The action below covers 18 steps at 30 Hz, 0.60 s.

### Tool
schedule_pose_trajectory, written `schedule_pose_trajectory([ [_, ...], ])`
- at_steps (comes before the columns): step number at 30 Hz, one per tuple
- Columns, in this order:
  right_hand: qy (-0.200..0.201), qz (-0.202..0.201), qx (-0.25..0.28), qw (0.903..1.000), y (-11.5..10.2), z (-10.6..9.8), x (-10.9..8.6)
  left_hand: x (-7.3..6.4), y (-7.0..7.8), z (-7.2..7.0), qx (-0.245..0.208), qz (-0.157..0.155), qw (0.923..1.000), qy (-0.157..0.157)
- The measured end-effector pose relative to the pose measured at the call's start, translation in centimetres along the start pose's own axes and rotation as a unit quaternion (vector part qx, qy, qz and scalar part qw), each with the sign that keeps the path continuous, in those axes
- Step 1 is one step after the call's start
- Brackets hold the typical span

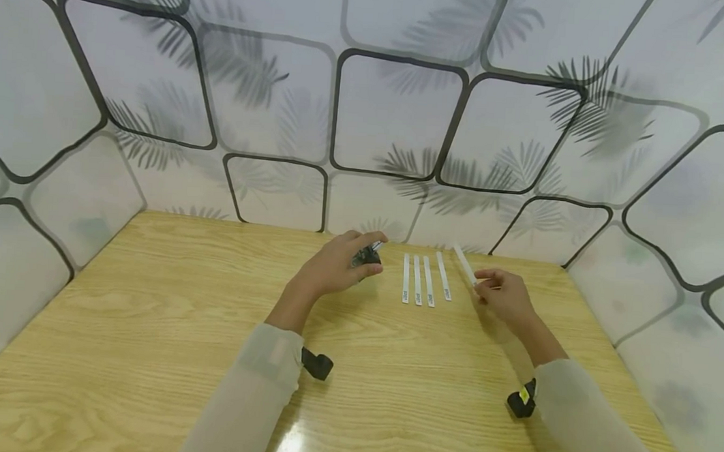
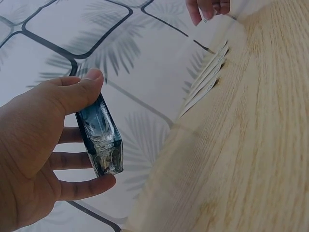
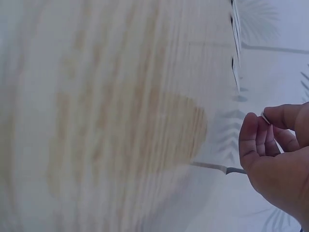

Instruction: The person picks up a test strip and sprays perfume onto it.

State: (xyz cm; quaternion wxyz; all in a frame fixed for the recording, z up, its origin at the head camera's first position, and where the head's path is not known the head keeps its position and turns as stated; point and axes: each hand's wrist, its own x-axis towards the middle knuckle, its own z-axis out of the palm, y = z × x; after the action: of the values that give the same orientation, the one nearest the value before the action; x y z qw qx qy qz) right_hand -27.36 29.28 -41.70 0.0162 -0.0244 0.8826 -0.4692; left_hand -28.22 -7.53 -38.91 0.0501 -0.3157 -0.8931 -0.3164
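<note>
My left hand point(image 1: 335, 262) holds a small blue-tinted glass bottle point(image 2: 101, 130) above the table, its thumb and fingers around it. One end of the bottle is clear, thick glass, and a bit of shiny metal shows under the forefinger in the head view. To the right, my right hand point(image 1: 505, 298) pinches a narrow white paper strip point(image 1: 465, 264) at its near end, the strip slanting away toward the wall. Between the hands, several similar white paper strips point(image 1: 417, 280) lie side by side on the table, with small dark print at their near ends.
The wood-grain table point(image 1: 166, 325) meets a pale wall covering point(image 1: 398, 119) with dark rounded outlines and leaf shapes close behind the strips. The same covering stands along both sides. Small black cameras point(image 1: 318, 365) sit at both wrists, below the light sleeves point(image 1: 242, 397).
</note>
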Motion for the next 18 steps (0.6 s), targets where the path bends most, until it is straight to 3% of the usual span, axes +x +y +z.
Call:
schedule_pose_trajectory([
  [5, -0.005, -0.032, -0.002, 0.9995, -0.3, 0.3, -0.7, 0.1, 0.1, 0.0, 0.003, -0.003, 1.0, -0.002],
  [18, -0.029, -0.066, -0.005, 0.9974, -2.1, 2.0, -2.1, 0.0, 0.0, 0.2, 0.005, 0.008, 0.9999, 0.006],
])
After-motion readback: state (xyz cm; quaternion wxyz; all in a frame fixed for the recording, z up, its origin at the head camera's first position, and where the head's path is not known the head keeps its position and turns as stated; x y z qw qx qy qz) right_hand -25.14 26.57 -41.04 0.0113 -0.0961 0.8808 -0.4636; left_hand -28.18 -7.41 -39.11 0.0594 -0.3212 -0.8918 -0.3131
